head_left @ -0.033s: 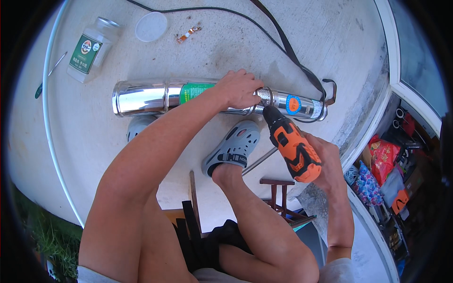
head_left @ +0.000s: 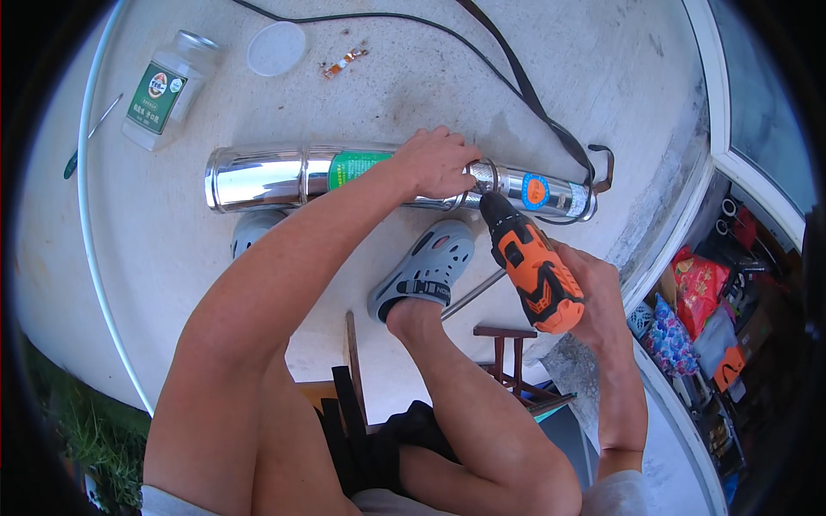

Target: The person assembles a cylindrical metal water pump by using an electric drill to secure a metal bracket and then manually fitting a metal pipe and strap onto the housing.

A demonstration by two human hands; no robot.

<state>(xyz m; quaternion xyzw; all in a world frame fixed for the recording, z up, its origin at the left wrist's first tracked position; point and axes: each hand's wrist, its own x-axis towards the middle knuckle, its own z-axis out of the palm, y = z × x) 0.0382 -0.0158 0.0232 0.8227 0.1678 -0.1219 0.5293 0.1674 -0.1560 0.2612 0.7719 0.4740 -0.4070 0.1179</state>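
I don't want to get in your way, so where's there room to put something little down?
Bare concrete shows between the black cable and the shiny tube, and left of the tube, before the pale hose. It's crowded where the left hand touches the tube, with the orange drill, right hand and grey clog close by.

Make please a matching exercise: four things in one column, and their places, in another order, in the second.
1. drill
2. metal tube
3. jar
4. white disc

A. between the pale hose and the disc
B. under the left hand
C. beyond the tube, just right of the jar
D. in the right hand

Pairs: 1-D, 2-B, 3-A, 4-C
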